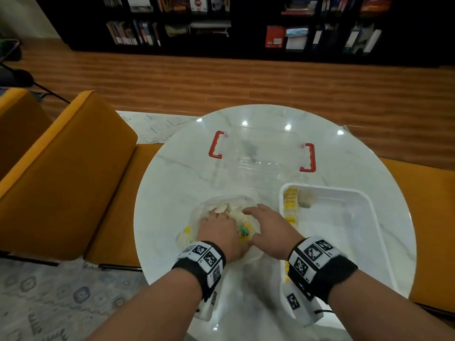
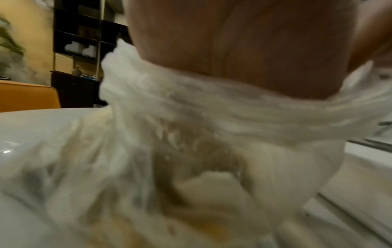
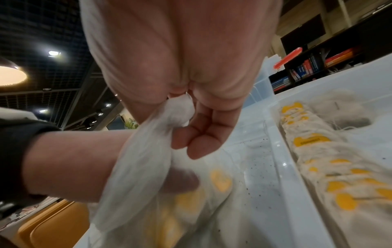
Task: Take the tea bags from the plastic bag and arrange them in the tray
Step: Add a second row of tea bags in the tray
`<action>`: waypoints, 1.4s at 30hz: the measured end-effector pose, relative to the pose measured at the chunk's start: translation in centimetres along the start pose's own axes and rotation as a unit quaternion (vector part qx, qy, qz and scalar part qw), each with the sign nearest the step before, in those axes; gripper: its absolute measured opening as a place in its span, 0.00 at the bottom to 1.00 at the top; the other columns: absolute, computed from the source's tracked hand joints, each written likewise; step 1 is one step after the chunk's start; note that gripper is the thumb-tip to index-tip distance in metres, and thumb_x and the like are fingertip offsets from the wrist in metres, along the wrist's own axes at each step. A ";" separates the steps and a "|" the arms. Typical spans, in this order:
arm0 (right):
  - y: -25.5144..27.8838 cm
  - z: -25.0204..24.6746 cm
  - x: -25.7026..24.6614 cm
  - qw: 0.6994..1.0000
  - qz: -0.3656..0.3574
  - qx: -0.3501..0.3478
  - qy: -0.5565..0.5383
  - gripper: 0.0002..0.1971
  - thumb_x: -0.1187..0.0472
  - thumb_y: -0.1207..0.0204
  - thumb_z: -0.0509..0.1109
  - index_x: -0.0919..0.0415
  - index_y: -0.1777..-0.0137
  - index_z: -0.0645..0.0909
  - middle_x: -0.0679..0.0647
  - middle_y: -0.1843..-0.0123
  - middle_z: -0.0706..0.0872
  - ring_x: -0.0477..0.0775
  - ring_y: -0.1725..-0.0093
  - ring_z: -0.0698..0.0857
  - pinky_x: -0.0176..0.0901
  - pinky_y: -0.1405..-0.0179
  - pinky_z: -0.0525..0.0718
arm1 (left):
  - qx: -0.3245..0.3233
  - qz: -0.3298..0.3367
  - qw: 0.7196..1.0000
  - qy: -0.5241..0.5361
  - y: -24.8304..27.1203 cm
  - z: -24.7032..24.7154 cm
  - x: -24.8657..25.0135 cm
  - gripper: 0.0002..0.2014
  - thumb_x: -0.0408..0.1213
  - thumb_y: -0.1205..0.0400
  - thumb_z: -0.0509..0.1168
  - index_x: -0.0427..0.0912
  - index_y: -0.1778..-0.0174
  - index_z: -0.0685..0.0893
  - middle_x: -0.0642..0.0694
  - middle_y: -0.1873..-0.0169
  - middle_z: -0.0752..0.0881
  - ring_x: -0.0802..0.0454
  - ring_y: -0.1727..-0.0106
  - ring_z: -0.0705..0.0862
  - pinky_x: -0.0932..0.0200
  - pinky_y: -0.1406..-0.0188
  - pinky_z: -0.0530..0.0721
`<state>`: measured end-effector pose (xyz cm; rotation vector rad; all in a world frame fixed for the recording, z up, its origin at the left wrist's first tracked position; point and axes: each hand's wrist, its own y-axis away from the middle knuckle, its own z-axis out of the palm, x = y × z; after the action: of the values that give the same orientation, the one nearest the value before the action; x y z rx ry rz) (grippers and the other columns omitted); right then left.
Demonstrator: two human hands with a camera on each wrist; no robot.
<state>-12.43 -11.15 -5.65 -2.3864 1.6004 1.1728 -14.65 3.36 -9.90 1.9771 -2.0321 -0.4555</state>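
Observation:
A thin white plastic bag lies open on the marble table, with tea bags showing at its mouth. My left hand reaches into the bag; in the left wrist view the plastic bunches around the palm and hides the fingers. My right hand is at the bag's right side. In the right wrist view it pinches the bag's gathered rim. To the right stands the white tray, with a row of yellow-tagged tea bags along its left wall.
A clear plastic box with red handles stands behind the bag and tray. The round table's edge curves close on the left. Orange chairs surround the table, and dark bookshelves line the far wall.

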 end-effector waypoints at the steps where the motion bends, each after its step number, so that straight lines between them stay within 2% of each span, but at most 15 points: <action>1: 0.1 -0.1 -0.1 1.000 -0.001 -0.001 0.000 0.32 0.66 0.27 0.68 0.52 0.22 0.67 0.52 0.23 0.69 0.52 0.24 0.70 0.36 0.31 0.67 | 0.005 -0.008 1.000 -0.020 -0.2 0.2 0.3 0.36 0.69 0.24 0.56 0.43 0.32 0.78 0.41 0.30 0.77 0.39 0.28 0.70 0.43 0.32 0.72; 6: 0.4 -0.2 -0.1 1.000 -0.001 0.000 0.005 0.32 0.69 0.26 0.65 0.53 0.21 0.66 0.53 0.23 0.68 0.54 0.22 0.68 0.36 0.31 0.66 | 0.024 -0.001 0.998 -0.052 -0.9 1.3 0.4 0.25 0.57 0.17 0.58 0.43 0.31 0.79 0.42 0.29 0.76 0.38 0.28 0.70 0.43 0.33 0.70; 13: 0.6 -0.2 0.1 1.000 -0.002 0.002 0.005 0.32 0.68 0.26 0.64 0.52 0.21 0.66 0.52 0.23 0.69 0.53 0.23 0.68 0.36 0.31 0.66 | 0.005 0.011 1.000 -0.019 -1.4 1.8 0.0 0.22 0.56 0.18 0.59 0.50 0.32 0.80 0.47 0.33 0.79 0.42 0.29 0.70 0.42 0.32 0.67; 16: 0.6 -0.2 0.1 1.000 0.005 -0.006 0.005 0.32 0.68 0.25 0.65 0.53 0.21 0.65 0.52 0.23 0.69 0.54 0.24 0.69 0.37 0.31 0.67 | 0.005 0.017 0.997 0.076 -1.3 0.8 -1.2 0.15 0.55 0.21 0.63 0.49 0.47 0.86 0.49 0.44 0.83 0.44 0.37 0.76 0.46 0.36 0.71; 18: 0.5 -0.2 0.2 1.000 0.009 -0.009 0.009 0.32 0.68 0.25 0.65 0.54 0.21 0.65 0.52 0.23 0.69 0.54 0.25 0.70 0.39 0.31 0.68 | 0.020 0.027 0.979 0.203 -0.9 0.0 -2.2 0.11 0.51 0.24 0.69 0.46 0.58 0.86 0.49 0.55 0.82 0.45 0.49 0.82 0.55 0.48 0.78; 21: 0.3 -0.2 0.3 1.000 0.011 -0.010 0.009 0.31 0.66 0.26 0.66 0.54 0.22 0.66 0.53 0.25 0.70 0.54 0.26 0.72 0.41 0.31 0.70 | 0.023 0.027 0.908 0.418 -0.3 -1.3 -3.8 0.10 0.47 0.32 0.75 0.46 0.64 0.85 0.49 0.62 0.82 0.52 0.64 0.82 0.61 0.66 0.79; 24: 0.1 -0.4 0.3 1.000 0.008 -0.002 0.002 0.30 0.64 0.27 0.68 0.54 0.24 0.69 0.53 0.27 0.73 0.53 0.27 0.73 0.40 0.31 0.70 | 0.036 0.027 0.837 0.545 -0.2 -1.8 -4.9 0.14 0.50 0.44 0.73 0.46 0.72 0.78 0.46 0.72 0.76 0.50 0.71 0.73 0.59 0.67 0.71; 26: 0.0 -0.6 0.2 1.000 0.004 0.003 -0.004 0.28 0.62 0.27 0.68 0.54 0.25 0.71 0.52 0.27 0.74 0.53 0.28 0.73 0.38 0.32 0.69 | 0.033 0.002 0.757 0.652 -0.3 -1.9 -5.0 0.14 0.43 0.48 0.73 0.47 0.75 0.75 0.43 0.73 0.71 0.50 0.71 0.70 0.58 0.69 0.68; 29: 0.0 -1.0 0.1 1.000 -0.008 0.008 -0.009 0.26 0.60 0.26 0.69 0.53 0.27 0.73 0.50 0.27 0.74 0.50 0.28 0.73 0.36 0.33 0.68 | -0.008 -0.038 0.605 0.795 -0.4 -1.8 -4.8 0.14 0.25 0.46 0.70 0.41 0.69 0.77 0.37 0.68 0.78 0.43 0.70 0.79 0.51 0.66 0.81; 30: 0.0 -1.1 0.2 1.000 -0.014 0.011 -0.009 0.25 0.60 0.26 0.69 0.53 0.28 0.74 0.49 0.27 0.74 0.49 0.28 0.73 0.34 0.33 0.67 | -0.024 -0.041 0.571 0.819 -0.3 -1.8 -4.7 0.14 0.22 0.43 0.67 0.38 0.65 0.77 0.35 0.66 0.80 0.41 0.70 0.81 0.48 0.69 0.85; 32: 0.0 -1.3 0.4 0.999 -0.026 0.022 -0.014 0.22 0.59 0.26 0.69 0.52 0.30 0.77 0.49 0.28 0.74 0.47 0.30 0.74 0.32 0.36 0.68 | -0.052 -0.044 0.538 0.840 -0.1 -1.9 -4.6 0.15 0.21 0.40 0.62 0.37 0.59 0.78 0.34 0.65 0.84 0.40 0.71 0.82 0.51 0.76 0.86; 34: -0.2 -1.5 0.6 0.998 -0.031 0.042 -0.024 0.20 0.59 0.26 0.70 0.51 0.33 0.79 0.48 0.30 0.75 0.46 0.36 0.77 0.32 0.38 0.70 | -0.066 -0.047 0.527 0.846 -0.1 -1.8 -4.5 0.16 0.22 0.39 0.61 0.37 0.57 0.81 0.34 0.64 0.85 0.40 0.69 0.80 0.53 0.77 0.84; 36: -0.3 -1.6 0.6 0.995 -0.044 0.081 -0.027 0.18 0.58 0.24 0.70 0.51 0.34 0.79 0.47 0.33 0.76 0.40 0.46 0.77 0.26 0.45 0.70 | -0.073 -0.046 0.532 0.842 -0.2 -1.7 -4.4 0.15 0.23 0.39 0.61 0.37 0.58 0.83 0.34 0.64 0.85 0.40 0.70 0.79 0.55 0.77 0.82; 39: -0.6 -1.9 -0.1 0.982 -0.083 0.164 -0.047 0.15 0.58 0.20 0.68 0.51 0.34 0.80 0.44 0.41 0.76 0.33 0.56 0.74 0.15 0.55 0.68 | -0.090 -0.035 0.577 0.811 -0.4 -2.1 -4.3 0.14 0.24 0.40 0.62 0.37 0.60 0.84 0.33 0.65 0.85 0.42 0.74 0.79 0.57 0.77 0.81; 42: -1.0 -2.4 -1.0 0.985 -0.099 0.134 -0.052 0.19 0.58 0.19 0.66 0.49 0.28 0.75 0.41 0.42 0.75 0.39 0.50 0.73 0.13 0.56 0.67 | -0.109 -0.009 0.628 0.771 -0.4 -2.7 -4.4 0.10 0.26 0.39 0.64 0.41 0.67 0.87 0.34 0.67 0.85 0.42 0.75 0.80 0.59 0.77 0.80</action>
<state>-10.48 -10.88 -3.72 -2.2134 1.3556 0.9617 -13.02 7.60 -7.50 1.2062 -0.6986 0.7797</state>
